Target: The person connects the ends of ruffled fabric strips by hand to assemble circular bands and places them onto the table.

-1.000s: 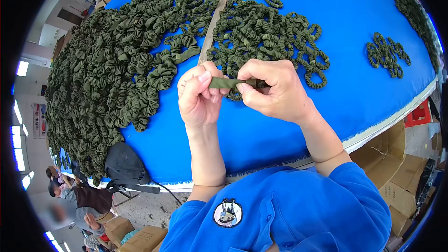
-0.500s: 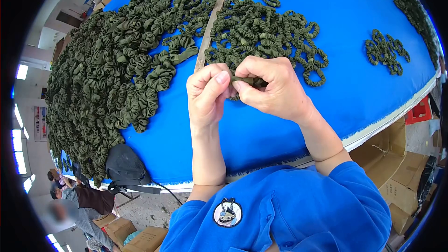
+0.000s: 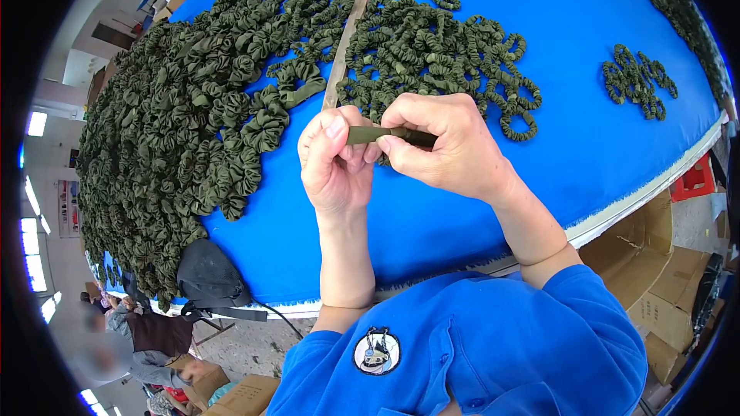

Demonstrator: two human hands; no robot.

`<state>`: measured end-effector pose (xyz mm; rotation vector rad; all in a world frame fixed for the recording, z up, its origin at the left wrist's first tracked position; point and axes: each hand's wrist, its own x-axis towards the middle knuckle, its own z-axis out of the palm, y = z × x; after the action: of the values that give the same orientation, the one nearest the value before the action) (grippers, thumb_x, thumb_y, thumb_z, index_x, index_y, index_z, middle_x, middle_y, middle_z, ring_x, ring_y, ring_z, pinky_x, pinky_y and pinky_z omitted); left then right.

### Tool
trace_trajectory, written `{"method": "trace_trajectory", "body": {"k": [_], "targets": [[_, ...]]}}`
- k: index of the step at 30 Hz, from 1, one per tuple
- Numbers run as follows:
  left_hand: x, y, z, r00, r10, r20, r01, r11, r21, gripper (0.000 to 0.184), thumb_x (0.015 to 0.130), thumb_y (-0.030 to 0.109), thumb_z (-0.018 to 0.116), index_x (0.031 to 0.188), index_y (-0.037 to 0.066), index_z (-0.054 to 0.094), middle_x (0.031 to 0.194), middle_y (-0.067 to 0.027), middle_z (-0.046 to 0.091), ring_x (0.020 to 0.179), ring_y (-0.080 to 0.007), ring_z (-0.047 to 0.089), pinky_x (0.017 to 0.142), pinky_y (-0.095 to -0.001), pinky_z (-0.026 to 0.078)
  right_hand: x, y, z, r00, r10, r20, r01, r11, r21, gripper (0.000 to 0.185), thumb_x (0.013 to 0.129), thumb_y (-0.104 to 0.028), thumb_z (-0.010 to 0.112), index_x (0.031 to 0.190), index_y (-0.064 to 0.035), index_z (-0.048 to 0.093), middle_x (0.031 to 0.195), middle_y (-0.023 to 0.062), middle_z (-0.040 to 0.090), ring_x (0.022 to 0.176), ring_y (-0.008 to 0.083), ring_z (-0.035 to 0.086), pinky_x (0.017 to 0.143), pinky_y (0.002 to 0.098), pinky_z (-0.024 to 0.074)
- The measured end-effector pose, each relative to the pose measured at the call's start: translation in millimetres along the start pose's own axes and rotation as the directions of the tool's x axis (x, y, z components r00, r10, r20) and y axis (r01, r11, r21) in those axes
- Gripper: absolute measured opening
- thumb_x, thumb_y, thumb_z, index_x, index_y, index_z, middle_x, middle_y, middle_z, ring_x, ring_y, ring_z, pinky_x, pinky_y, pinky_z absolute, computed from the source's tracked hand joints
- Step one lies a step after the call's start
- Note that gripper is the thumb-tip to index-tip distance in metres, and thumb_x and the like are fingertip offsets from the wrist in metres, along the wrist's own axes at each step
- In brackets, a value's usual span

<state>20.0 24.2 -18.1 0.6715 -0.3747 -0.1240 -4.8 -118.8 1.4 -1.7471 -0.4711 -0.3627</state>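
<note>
Between my two hands a dark green fabric band [image 3: 365, 135] is stretched out flat. My left hand [image 3: 336, 156] pinches its left end with thumb and fingers. The thumb and index finger of my right hand [image 3: 443, 142] grip the band further right, and part of it is hidden in the palm. Just beyond my hands lies a pile of small gathered green rings [image 3: 432, 50]. A larger heap of puffy green scrunchies [image 3: 177, 115] covers the left side of the blue-covered table [image 3: 432, 223].
A wooden strip [image 3: 354, 27] divides the two piles. A small group of rings [image 3: 638, 81] lies at the right. A black bag [image 3: 210, 273] sits at the near left edge. Cardboard boxes [image 3: 663, 300] and a red stool [image 3: 694, 179] stand beyond the edge. A co-worker [image 3: 158, 335] is at lower left.
My hands came together half a second ago, covering most of the band; now my left hand has moved left and a length of it shows again. The co-worker's arm has shifted.
</note>
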Motion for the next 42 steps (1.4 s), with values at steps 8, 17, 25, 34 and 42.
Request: {"method": "trace_trajectory", "body": {"k": [8, 17, 25, 34, 42], "targets": [[1, -1, -1, 0.999, -0.005, -0.042, 0.003, 0.999, -0.043, 0.022, 0.086, 0.008, 0.047, 0.064, 0.008, 0.047, 0.054, -0.0029, 0.043, 0.044, -0.0078, 0.032, 0.045, -0.0205, 0.031, 1, -2, -3, 0.999, 0.026, 0.024, -0.026, 1.0, 0.017, 0.012, 0.066, 0.008, 0.06, 0.074, -0.001, 0.061, 0.06, 0.0004, 0.057, 0.048, 0.0061, 0.041, 0.043, 0.0186, 0.0308], [0, -6, 13, 0.961, -0.122, -0.247, 0.105, 0.991, -0.082, 0.026, 0.09, 0.013, 0.048, 0.064, 0.008, 0.047, 0.055, -0.0025, 0.044, 0.044, -0.0078, 0.034, 0.047, -0.0198, 0.031, 1, -1, -1, 0.981, 0.194, 0.028, -0.19, 0.901, 0.391, 0.021, 0.074, 0.009, 0.06, 0.094, 0.0028, 0.059, 0.078, 0.0071, 0.062, 0.063, 0.0102, 0.056, 0.058, 0.0181, 0.0451], [0, -8, 10, 0.949, -0.167, -0.267, 0.139, 0.983, -0.119, 0.022, 0.091, 0.017, 0.049, 0.07, 0.008, 0.052, 0.058, -0.0034, 0.049, 0.048, -0.0086, 0.039, 0.051, -0.0221, 0.036, 1, 4, -4, 0.971, 0.24, 0.014, -0.226, 0.889, 0.398, 0.025, 0.078, 0.008, 0.059, 0.102, 0.0041, 0.055, 0.086, 0.0115, 0.062, 0.072, 0.0157, 0.06, 0.068, 0.0227, 0.0497], [5, -5, 14, 0.961, -0.074, -0.267, 0.125, 0.976, 0.181, 0.009, 0.089, 0.011, 0.052, 0.084, 0.004, 0.055, 0.069, -0.0053, 0.055, 0.055, -0.0111, 0.048, 0.06, -0.0235, 0.044, 2, 5, -3, 0.966, 0.253, -0.059, -0.209, 0.891, 0.404, 0.019, 0.076, 0.006, 0.059, 0.095, 0.0025, 0.059, 0.081, 0.007, 0.063, 0.071, 0.0109, 0.058, 0.064, 0.0192, 0.048], [5, -7, 6, 0.985, 0.039, -0.169, 0.023, 0.935, 0.354, 0.007, 0.088, 0.006, 0.055, 0.093, 0.001, 0.056, 0.073, -0.0063, 0.057, 0.06, -0.0107, 0.05, 0.057, -0.022, 0.044, 3, 3, -8, 0.963, 0.269, -0.017, -0.239, 0.884, 0.401, 0.023, 0.079, 0.007, 0.058, 0.101, 0.0036, 0.057, 0.086, 0.0107, 0.064, 0.073, 0.0132, 0.059, 0.066, 0.021, 0.049]]}}
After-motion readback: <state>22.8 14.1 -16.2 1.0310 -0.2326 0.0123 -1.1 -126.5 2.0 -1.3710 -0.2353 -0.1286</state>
